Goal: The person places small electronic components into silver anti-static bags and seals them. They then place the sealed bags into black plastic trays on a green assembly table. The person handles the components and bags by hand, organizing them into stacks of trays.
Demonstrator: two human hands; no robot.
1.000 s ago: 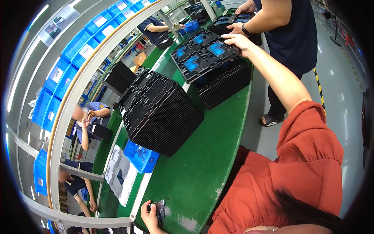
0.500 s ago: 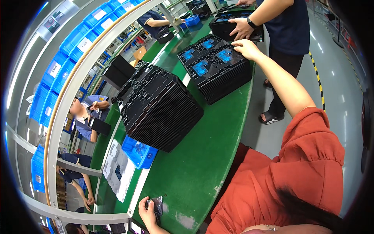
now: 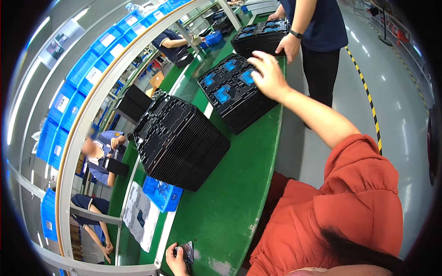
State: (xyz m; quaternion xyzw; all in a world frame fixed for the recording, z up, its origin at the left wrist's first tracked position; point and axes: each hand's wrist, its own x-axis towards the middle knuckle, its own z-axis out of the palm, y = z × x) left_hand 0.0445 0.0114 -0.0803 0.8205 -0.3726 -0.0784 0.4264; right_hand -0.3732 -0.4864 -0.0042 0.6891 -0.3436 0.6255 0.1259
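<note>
Black panels (image 3: pixel 235 97) stand stacked by my right hand (image 3: pixel 269 78), fingers loose and empty; my left hand (image 3: pixel 176 261) grasps a plastic bag (image 3: pixel 188 251).

"Where are we holding our right hand (image 3: pixel 270 79)?"

"We are spreading its fingers at the right edge of the blue-patched black stack (image 3: pixel 237 94); whether they are touching it, we are not managing to see."

"And our left hand (image 3: pixel 175 263)?"

"We are resting it at the near end of the green desk (image 3: pixel 221 202), its fingers meeting a small dark packet (image 3: pixel 188 252)."

"What else are we seeing?"

"A taller black stack (image 3: pixel 189 145) is standing left of the patched one, a blue bin (image 3: pixel 169 204) sitting just beside it. Beyond, a co-worker (image 3: pixel 315 30) is holding both hands at another stack (image 3: pixel 258 43)."
</note>
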